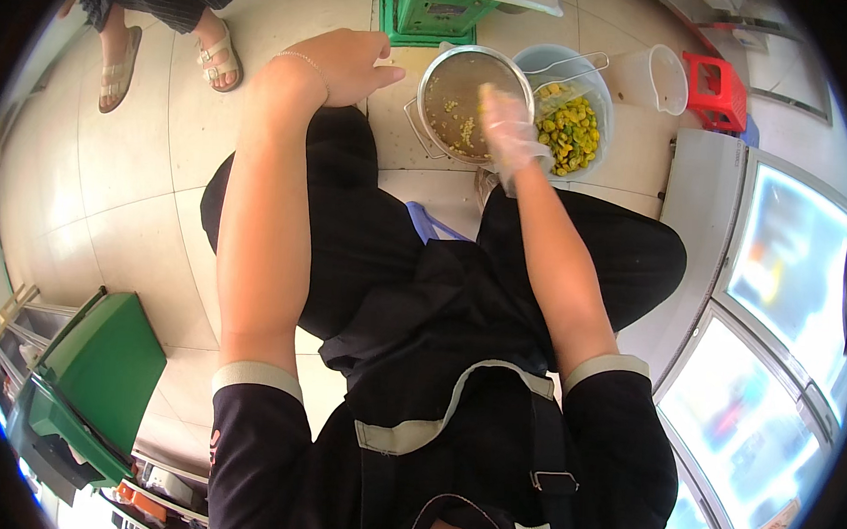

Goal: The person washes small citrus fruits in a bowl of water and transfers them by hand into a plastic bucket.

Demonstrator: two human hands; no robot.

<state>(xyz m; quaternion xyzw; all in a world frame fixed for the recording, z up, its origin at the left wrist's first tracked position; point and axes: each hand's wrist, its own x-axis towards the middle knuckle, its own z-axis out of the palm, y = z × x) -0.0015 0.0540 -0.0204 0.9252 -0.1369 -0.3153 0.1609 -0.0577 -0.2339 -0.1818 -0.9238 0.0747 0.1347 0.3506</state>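
A round metal mesh strainer (449,88) with scattered pale yellow seeds or bits in it rests in front of me. My right hand (507,123), in a clear plastic glove, is over the right part of its mesh; the fingers are blurred, so their hold cannot be made out. Bare and with a thin bracelet at the wrist, my left hand (354,66) hovers left of the strainer, thumb and fingers apart, holding nothing. Just right of the strainer stands a lined translucent tub (602,141) of yellow-green cut fruits (567,132), with a wire handle across its top.
A green metal base (427,20) stands beyond the strainer. To the right are a clear plastic container (651,79), a red stool (714,93) and glass-door coolers (786,245). Another person's sandalled feet (220,57) are at upper left. A green bin (111,364) stands at lower left.
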